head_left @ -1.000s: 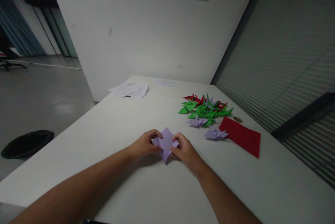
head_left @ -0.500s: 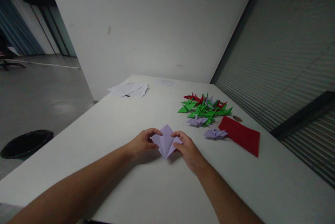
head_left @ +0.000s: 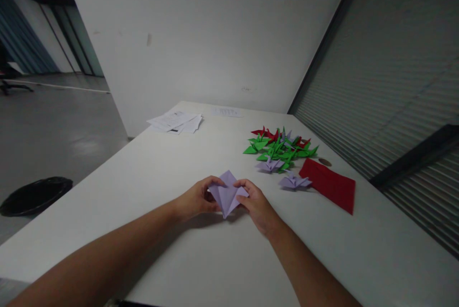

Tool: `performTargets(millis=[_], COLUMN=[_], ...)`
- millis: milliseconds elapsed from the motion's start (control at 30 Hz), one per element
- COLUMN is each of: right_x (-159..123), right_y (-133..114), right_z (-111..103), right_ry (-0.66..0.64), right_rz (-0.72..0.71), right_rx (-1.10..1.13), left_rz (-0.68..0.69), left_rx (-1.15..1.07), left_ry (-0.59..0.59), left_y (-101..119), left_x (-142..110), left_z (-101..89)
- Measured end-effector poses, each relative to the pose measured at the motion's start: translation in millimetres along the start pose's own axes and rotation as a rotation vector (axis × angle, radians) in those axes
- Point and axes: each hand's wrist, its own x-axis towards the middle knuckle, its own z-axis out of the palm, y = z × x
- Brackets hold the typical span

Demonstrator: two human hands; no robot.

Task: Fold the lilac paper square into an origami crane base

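1. A black-lined bin (head_left: 39,194) stands on the floor farthest left of the red sheet (head_left: 328,185), past the edge of the white table (head_left: 201,259).
2. Loose printed papers (head_left: 175,122) overlap on the table, well left of the red sheet and farther from the person.
3. The left hand (head_left: 198,198), left of the red sheet, grasps the left corner of the lilac paper (head_left: 226,196), index finger over the top face, thumb near the lower edge.
4. The lilac paper sits left of the red sheet and well apart from it. It is a folded diamond: one corner points away from the person, the opposite tip toward the person and slightly left. Its long axis seems to run between these two; whether the near tip touches the table, I cannot tell.
5. The right hand (head_left: 257,206), nearer the red sheet, pinches the right corner, thumb on top, index finger at the upper edge.
6. Green, red and lilac paper birds (head_left: 274,148) cluster beyond the red sheet, to its left.
7. A single lilac bird (head_left: 294,181) rests just beside the red sheet's left edge.
8. A round brown disc (head_left: 324,162) lies just beyond the red sheet.
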Motion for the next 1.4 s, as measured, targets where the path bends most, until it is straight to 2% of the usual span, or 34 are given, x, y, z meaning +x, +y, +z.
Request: performTargets(millis=[1400], right_x=[1.9], right_y=[3.8], right_z=[-2.0], right_ry=[-0.013], right_rz=[0.007], right_rx=[-0.016], left_rz=[-0.053], left_rx=[-0.003], left_ry=[0.021], left_y=[7.1], left_x=[-2.7], left_z=[4.4])
